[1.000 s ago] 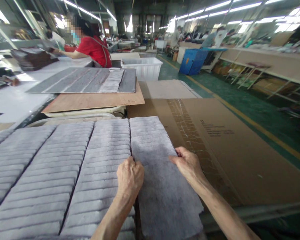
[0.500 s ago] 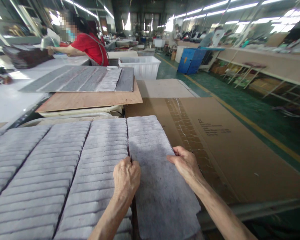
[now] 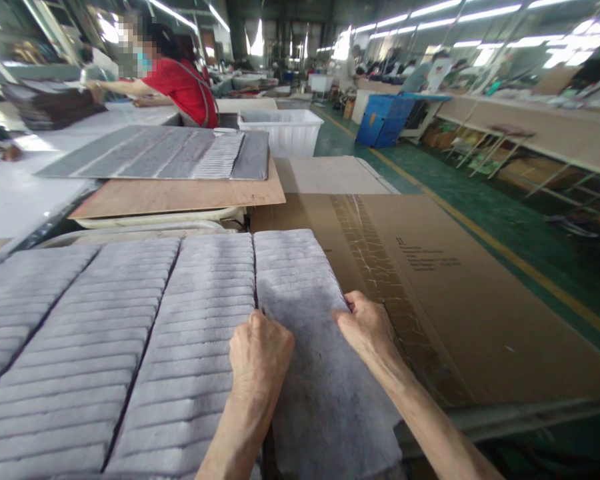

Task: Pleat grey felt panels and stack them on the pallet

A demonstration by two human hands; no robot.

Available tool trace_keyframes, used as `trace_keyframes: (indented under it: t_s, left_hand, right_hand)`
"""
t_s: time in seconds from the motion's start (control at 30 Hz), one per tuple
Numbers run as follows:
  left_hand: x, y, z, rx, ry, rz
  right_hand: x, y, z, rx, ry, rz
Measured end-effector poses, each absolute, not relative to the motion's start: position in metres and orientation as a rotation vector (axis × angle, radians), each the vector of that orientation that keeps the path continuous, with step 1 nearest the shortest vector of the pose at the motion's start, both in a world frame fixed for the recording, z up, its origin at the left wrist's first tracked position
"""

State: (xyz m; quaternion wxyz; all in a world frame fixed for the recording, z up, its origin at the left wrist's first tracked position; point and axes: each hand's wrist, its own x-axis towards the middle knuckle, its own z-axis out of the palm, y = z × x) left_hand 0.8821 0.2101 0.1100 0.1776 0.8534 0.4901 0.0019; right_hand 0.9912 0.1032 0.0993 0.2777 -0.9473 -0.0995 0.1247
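Note:
A grey, fuzzy sheet of fabric point(image 3: 325, 393) lies at the near end of the rightmost overlapping row. My right hand point(image 3: 367, 327) pinches its right edge between thumb and fingers. My left hand point(image 3: 260, 350) is closed at the sheet's left edge, knuckles up, over the gap beside the neighbouring row; its fingertips are hidden, but it appears to grip that edge. To the left, several rows of like grey pieces point(image 3: 145, 373) overlap like shingles.
Flattened brown cardboard point(image 3: 480, 320) lies to the right. Beyond the rows are a plywood board point(image 3: 180, 199), a grey board with strips point(image 3: 145, 153) and a white plastic bin point(image 3: 285, 133). A person in red point(image 3: 185, 90) works at a white table at back left.
My left hand has shifted slightly right and turned over the sheet's left edge. My right hand stays at the right edge, almost unmoved.

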Motion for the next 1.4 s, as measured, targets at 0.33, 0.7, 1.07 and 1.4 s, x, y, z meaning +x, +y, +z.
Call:
trace_keyframes:
  t_s: [0.33, 0.7, 1.07, 1.4]
  left_hand:
    - [0.885, 0.197, 0.119, 2.542, 1.464, -0.009]
    - [0.863, 0.149, 0.069, 2.941, 0.527, 0.559]
    - [0.857, 0.153, 0.054, 2.976, 0.426, 0.51]
    - [0.856, 0.15, 0.055, 2.961, 0.438, 0.517]
  right_hand:
    - [0.99, 0.105, 0.101, -2.629, -0.283, 0.323]
    - [0.989, 0.105, 0.1, -2.727, -0.352, 0.311]
    - [1.016, 0.119, 0.105, -2.61, -0.871, -0.087]
    - [1.069, 0.144, 0.094, -2.46, -1.08, 0.085]
